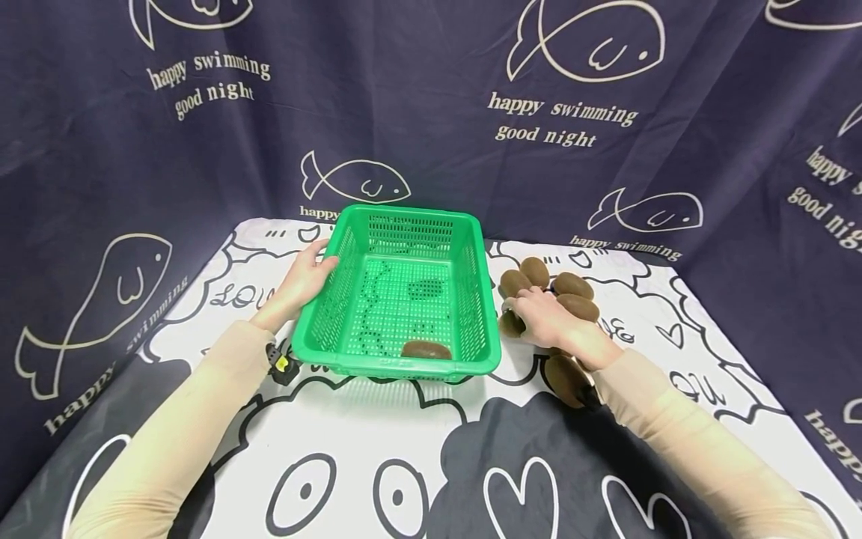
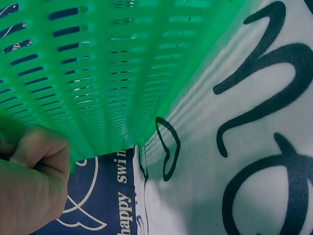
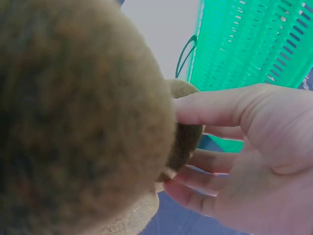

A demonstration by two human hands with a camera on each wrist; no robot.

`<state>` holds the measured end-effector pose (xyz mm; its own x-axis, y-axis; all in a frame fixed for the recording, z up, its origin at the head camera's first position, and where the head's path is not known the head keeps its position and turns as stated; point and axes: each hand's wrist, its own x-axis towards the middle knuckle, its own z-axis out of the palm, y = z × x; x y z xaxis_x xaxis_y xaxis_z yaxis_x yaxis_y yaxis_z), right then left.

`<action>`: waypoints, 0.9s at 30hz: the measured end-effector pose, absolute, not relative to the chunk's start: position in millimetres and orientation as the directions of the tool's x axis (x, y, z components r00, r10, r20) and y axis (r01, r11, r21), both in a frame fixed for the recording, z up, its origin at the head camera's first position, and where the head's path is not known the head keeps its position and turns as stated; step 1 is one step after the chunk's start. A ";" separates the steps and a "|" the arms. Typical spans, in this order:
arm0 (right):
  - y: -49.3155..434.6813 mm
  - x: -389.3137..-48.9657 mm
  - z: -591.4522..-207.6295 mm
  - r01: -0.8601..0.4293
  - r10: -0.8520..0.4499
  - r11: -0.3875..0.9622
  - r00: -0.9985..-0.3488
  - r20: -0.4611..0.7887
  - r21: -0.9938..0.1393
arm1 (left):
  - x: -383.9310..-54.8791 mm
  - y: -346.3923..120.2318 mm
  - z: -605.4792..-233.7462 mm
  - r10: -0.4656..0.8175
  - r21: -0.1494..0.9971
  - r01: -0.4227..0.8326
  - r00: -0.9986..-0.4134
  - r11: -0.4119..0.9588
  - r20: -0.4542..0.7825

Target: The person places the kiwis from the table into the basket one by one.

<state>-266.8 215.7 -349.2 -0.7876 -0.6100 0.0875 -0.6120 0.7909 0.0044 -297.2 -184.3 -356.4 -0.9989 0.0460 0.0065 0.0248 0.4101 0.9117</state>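
A green plastic basket with slotted walls stands mid-table, one brown kiwi lying inside near its front wall. My left hand grips the basket's left rim; the left wrist view shows its curled fingers at the slotted side. To the right of the basket, my right hand holds a kiwi between thumb and fingers. The right wrist view has this held kiwi partly behind a large, blurred kiwi close to the camera.
Several loose kiwis lie around my right hand, and another kiwi lies by the right wrist. A patterned black-and-white cloth covers the table. Behind hangs a dark blue curtain with fish drawings.
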 end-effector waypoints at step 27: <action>217.6 -265.2 -319.1 -0.636 -0.626 0.759 -0.772 0.108 -0.141 | -298.6 -183.6 -357.0 0.038 0.909 0.014 -0.999 0.417 -0.002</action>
<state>-265.2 217.6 -319.1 -0.7720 -0.6264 0.1080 -0.6356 0.7590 -0.1408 -298.6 -183.6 -357.0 -0.9993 0.0382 -0.0023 0.0139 0.4168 0.9089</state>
